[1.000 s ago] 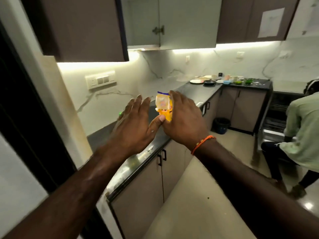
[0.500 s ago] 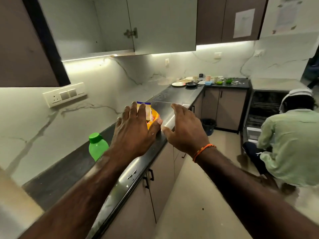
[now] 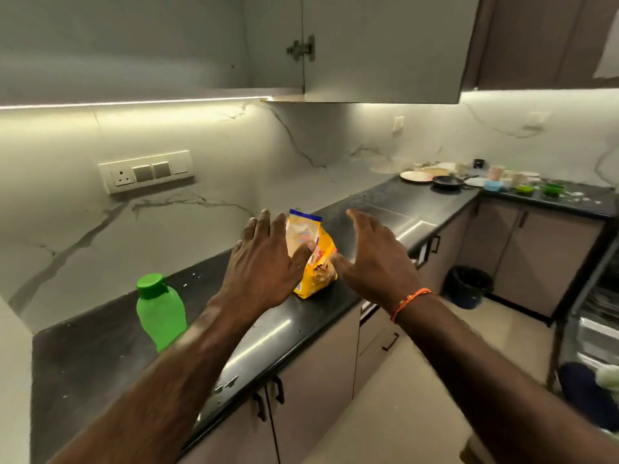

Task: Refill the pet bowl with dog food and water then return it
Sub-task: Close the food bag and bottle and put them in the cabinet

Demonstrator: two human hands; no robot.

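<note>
We see yellow food packet (image 3: 313, 259) upright near front edge of counter (image 3: 100, 346). Left hand (image 3: 264, 262) fingers spread, thumb touching packet; right hand (image 3: 371, 259) open beside. We fear loose one-side contact tips it off edge.

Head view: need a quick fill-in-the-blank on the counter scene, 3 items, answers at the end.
1. The bottle standing on the black counter has a cap coloured ____.
2. The yellow food packet sits between the left hand and the ____ hand.
3. The orange thread band is worn on the ____ wrist.

Answers: green; right; right
</note>
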